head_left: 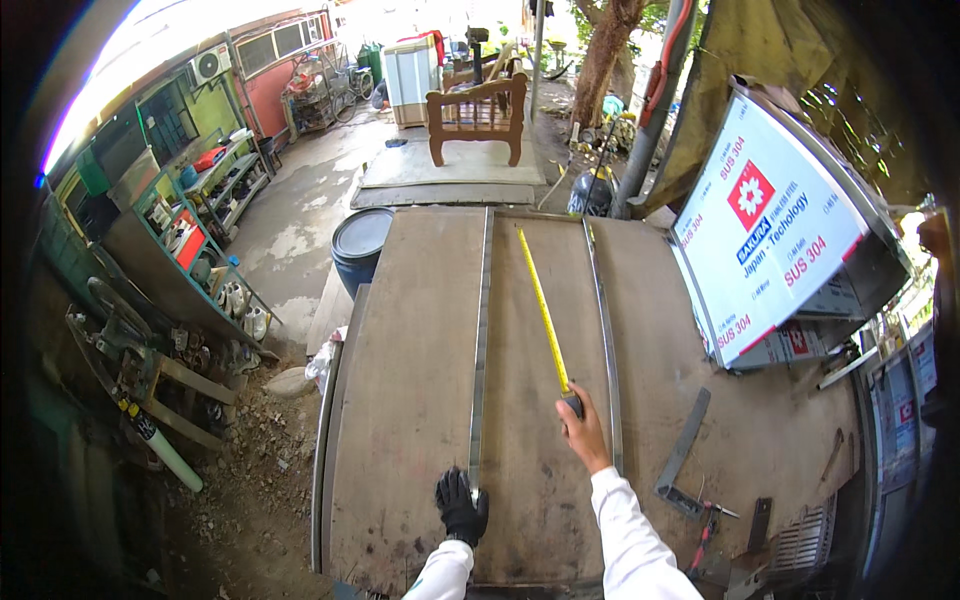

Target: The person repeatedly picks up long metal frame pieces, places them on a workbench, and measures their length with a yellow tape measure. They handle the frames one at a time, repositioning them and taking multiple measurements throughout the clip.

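My left hand (pixel 461 508), in a black glove, is at the near end of a long, narrow metal bar (pixel 480 340), its fingers and thumb closed around the bar's end. My bare right hand (pixel 586 432) grips a tape measure (pixel 573 403) with a dark case. Its yellow blade (pixel 542 305) is drawn out and runs away from me, between the left bar and a second metal bar (pixel 603 330). Both bars lie lengthwise on a large brown worktable (pixel 400 400). A thin strip (pixel 540 214) crosses near their far ends.
Right of my arm lie a metal square (pixel 686 450) and a red-handled tool (pixel 707 535). A film-covered sheet-metal box (pixel 770 230) stands at the table's right. Beyond the left edge is a blue drum (pixel 362 245); a wooden bench (pixel 478 112) stands past the far edge.
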The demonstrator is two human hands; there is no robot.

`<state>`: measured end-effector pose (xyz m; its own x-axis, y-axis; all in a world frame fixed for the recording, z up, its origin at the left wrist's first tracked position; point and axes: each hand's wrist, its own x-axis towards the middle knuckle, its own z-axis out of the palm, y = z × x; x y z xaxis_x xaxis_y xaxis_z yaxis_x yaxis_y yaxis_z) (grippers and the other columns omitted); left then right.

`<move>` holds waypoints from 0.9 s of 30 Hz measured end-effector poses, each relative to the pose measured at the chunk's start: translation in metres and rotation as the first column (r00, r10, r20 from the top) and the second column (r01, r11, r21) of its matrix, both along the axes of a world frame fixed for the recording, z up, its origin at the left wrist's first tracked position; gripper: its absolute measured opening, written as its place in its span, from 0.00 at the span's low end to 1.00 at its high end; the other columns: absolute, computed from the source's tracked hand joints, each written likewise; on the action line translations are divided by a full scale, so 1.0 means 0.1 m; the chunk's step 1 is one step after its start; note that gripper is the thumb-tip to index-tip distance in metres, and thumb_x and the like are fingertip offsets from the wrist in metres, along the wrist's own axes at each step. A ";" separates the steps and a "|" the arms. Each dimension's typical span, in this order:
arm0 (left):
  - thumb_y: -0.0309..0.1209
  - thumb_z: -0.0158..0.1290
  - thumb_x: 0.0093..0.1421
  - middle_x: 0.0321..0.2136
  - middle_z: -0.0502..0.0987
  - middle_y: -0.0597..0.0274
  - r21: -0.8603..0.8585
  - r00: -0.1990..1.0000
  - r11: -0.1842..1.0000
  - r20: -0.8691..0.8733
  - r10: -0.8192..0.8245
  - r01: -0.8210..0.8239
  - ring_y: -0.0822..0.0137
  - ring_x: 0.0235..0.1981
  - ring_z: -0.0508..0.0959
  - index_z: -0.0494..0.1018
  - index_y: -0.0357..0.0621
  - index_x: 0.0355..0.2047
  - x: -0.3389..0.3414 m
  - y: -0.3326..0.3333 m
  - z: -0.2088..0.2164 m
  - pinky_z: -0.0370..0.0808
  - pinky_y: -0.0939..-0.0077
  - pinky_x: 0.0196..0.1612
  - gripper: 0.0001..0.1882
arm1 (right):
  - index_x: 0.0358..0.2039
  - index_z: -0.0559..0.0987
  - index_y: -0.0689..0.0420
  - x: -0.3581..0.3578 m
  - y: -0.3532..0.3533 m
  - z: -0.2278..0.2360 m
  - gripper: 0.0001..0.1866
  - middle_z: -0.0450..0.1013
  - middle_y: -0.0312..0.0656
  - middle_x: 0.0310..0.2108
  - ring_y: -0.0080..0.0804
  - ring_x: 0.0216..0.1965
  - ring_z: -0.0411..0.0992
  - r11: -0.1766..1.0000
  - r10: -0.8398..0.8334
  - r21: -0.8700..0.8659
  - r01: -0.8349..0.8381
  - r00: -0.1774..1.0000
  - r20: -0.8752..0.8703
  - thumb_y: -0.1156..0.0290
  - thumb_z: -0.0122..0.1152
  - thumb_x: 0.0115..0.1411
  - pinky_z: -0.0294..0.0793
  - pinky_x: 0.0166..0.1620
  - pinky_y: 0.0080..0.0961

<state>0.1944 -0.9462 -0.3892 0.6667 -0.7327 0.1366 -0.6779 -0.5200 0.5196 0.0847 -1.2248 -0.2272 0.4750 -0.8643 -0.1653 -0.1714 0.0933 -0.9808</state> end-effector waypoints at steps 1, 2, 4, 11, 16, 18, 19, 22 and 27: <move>0.46 0.54 0.62 0.70 0.58 0.40 0.010 1.000 1.000 -0.019 -0.001 0.001 0.41 0.73 0.52 0.63 0.33 0.65 0.00 -0.01 0.03 0.43 0.45 0.74 0.37 | 0.62 0.71 0.54 0.25 -0.25 -0.05 0.33 0.74 0.41 0.35 0.30 0.34 0.74 0.995 -0.001 -0.101 -0.002 0.999 -0.037 0.50 0.65 0.62 0.74 0.39 0.28; 0.47 0.54 0.62 0.69 0.59 0.42 0.002 1.000 1.000 -0.022 0.008 -0.008 0.42 0.73 0.53 0.64 0.34 0.65 0.00 -0.02 0.07 0.43 0.46 0.74 0.37 | 0.61 0.72 0.55 0.46 -0.47 -0.10 0.33 0.76 0.43 0.36 0.34 0.37 0.76 0.989 -0.026 -0.147 0.008 0.992 -0.125 0.47 0.65 0.62 0.75 0.43 0.30; 0.47 0.55 0.61 0.69 0.59 0.43 0.024 0.999 1.000 -0.043 0.019 -0.018 0.43 0.73 0.53 0.64 0.35 0.65 0.00 -0.03 0.15 0.43 0.46 0.74 0.37 | 0.60 0.73 0.54 0.82 -0.84 -0.15 0.31 0.75 0.39 0.35 0.29 0.33 0.74 0.958 -0.007 -0.285 -0.023 0.994 -0.106 0.49 0.65 0.62 0.74 0.39 0.27; 0.45 0.56 0.62 0.69 0.60 0.42 0.073 0.994 0.997 -0.109 0.023 -0.015 0.43 0.72 0.54 0.62 0.35 0.66 0.01 -0.05 0.22 0.43 0.46 0.74 0.38 | 0.58 0.74 0.56 1.43 -1.37 -0.12 0.36 0.78 0.51 0.45 0.43 0.49 0.76 0.962 0.022 -0.262 -0.080 0.976 -0.216 0.41 0.63 0.59 0.72 0.54 0.35; 0.46 0.56 0.61 0.69 0.61 0.43 0.066 0.998 0.998 -0.063 0.021 -0.017 0.43 0.72 0.55 0.64 0.35 0.65 0.01 -0.06 0.18 0.45 0.46 0.74 0.37 | 0.59 0.74 0.54 1.43 -1.39 -0.16 0.36 0.78 0.51 0.47 0.47 0.49 0.76 0.970 0.026 -0.228 -0.080 0.973 -0.228 0.41 0.63 0.59 0.73 0.54 0.36; 0.45 0.56 0.61 0.69 0.61 0.43 0.073 0.998 0.997 -0.054 0.015 -0.011 0.42 0.72 0.55 0.64 0.35 0.65 0.01 -0.06 0.16 0.45 0.46 0.74 0.37 | 0.59 0.74 0.54 1.42 -1.42 -0.19 0.36 0.78 0.52 0.46 0.49 0.49 0.77 0.965 0.022 -0.249 -0.079 0.974 -0.225 0.41 0.63 0.58 0.74 0.53 0.38; 0.45 0.56 0.62 0.69 0.61 0.43 0.079 0.998 0.997 -0.056 0.012 -0.008 0.42 0.72 0.55 0.64 0.35 0.65 0.01 -0.06 0.16 0.45 0.46 0.74 0.37 | 0.58 0.74 0.54 1.42 -1.44 -0.20 0.36 0.79 0.53 0.45 0.51 0.48 0.78 0.959 0.017 -0.272 -0.081 0.973 -0.228 0.41 0.63 0.58 0.75 0.52 0.39; 0.45 0.56 0.62 0.69 0.61 0.42 0.081 0.998 0.997 -0.068 0.017 -0.012 0.42 0.72 0.55 0.63 0.35 0.65 0.01 -0.06 0.17 0.44 0.46 0.74 0.37 | 0.58 0.74 0.54 1.43 -1.48 -0.22 0.37 0.79 0.55 0.45 0.53 0.48 0.78 0.947 0.023 -0.306 -0.096 0.972 -0.234 0.40 0.63 0.58 0.75 0.51 0.40; 0.45 0.56 0.62 0.69 0.60 0.41 0.086 0.996 0.996 -0.087 0.025 -0.017 0.41 0.72 0.54 0.64 0.34 0.65 0.01 -0.08 0.24 0.44 0.46 0.74 0.37 | 0.58 0.74 0.54 1.42 -1.51 -0.27 0.37 0.79 0.54 0.45 0.54 0.49 0.78 0.940 0.024 -0.326 -0.101 0.972 -0.232 0.39 0.63 0.58 0.75 0.52 0.41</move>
